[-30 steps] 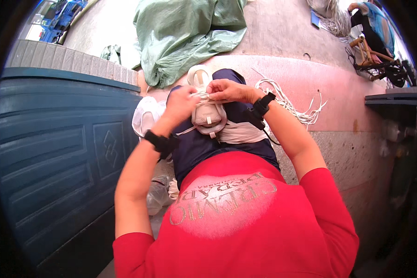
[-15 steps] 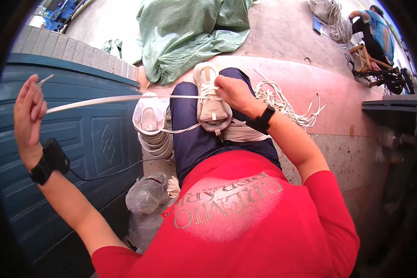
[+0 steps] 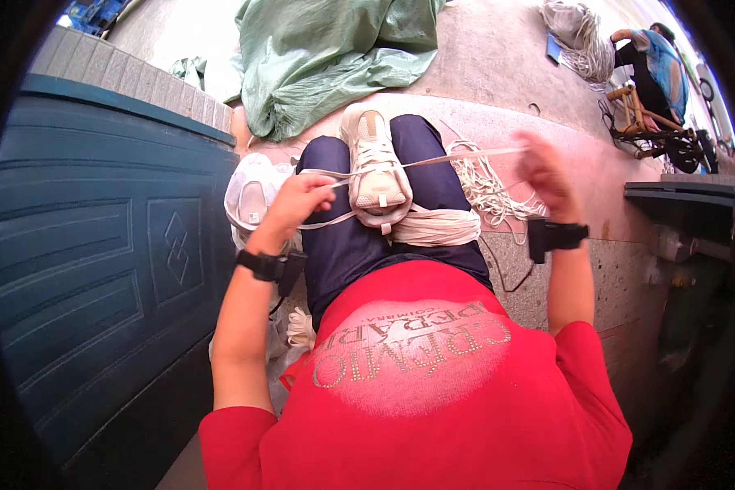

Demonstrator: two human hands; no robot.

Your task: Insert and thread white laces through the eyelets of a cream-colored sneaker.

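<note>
A beige-and-white sneaker (image 3: 381,198) rests between my thighs, its white lace threaded across the tongue. My left hand (image 3: 296,204) is just left of the shoe, closed, pinching a shoelace by its fingertips. Out to the right, my right hand (image 3: 543,175) is smeared by motion. A taut shoelace (image 3: 465,155) runs from the sneaker to its fingers, which grip it. A bundle of flat white laces (image 3: 437,227) lies across my right thigh beside the sneaker's heel. Another lace strand passes under my left hand toward the shoe.
White shoes (image 3: 251,192) are stacked at my left knee. Loose laces (image 3: 490,184) lie on the floor at right. A green tarp (image 3: 335,65) is ahead, a blue panelled door (image 3: 114,237) on the left. Far right, a person (image 3: 661,65) sits near a wooden frame (image 3: 625,106).
My left hand has come in from far left to beside the sneaker. My right hand has moved off the sneaker to the right, drawing a lace out sideways.
</note>
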